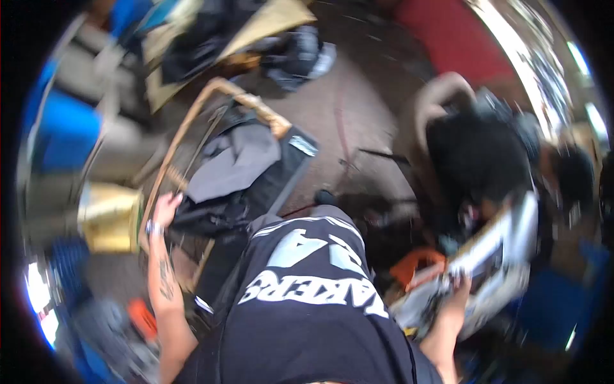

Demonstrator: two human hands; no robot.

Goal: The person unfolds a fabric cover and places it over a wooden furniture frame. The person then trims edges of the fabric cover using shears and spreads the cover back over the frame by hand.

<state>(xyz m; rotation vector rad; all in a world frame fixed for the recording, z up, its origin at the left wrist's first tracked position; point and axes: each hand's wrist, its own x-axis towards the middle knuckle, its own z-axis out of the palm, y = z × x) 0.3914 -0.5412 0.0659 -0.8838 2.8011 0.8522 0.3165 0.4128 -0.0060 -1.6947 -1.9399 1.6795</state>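
My left hand (167,208) is closed at the near left edge of a wooden frame (192,115), its fingers curled round the wood. The frame looks like part of an upholstered piece, with bare wood along its far and left sides. Inside it lie a loose grey cloth (236,160) and black fabric (291,169) bearing a small pale label (302,144). My right hand (455,294) is low on the right, beside a pale, bulky, blurred object (492,269). Motion smears its fingers, and I cannot make out whether it holds anything.
An orange item (417,265) lies near my right hand. A dark rounded bulk (480,153) stands to the right, and a red surface (454,38) is beyond. Pale boards with dark cloth (268,25) are at the far left. A yellowish container (109,217) stands left.
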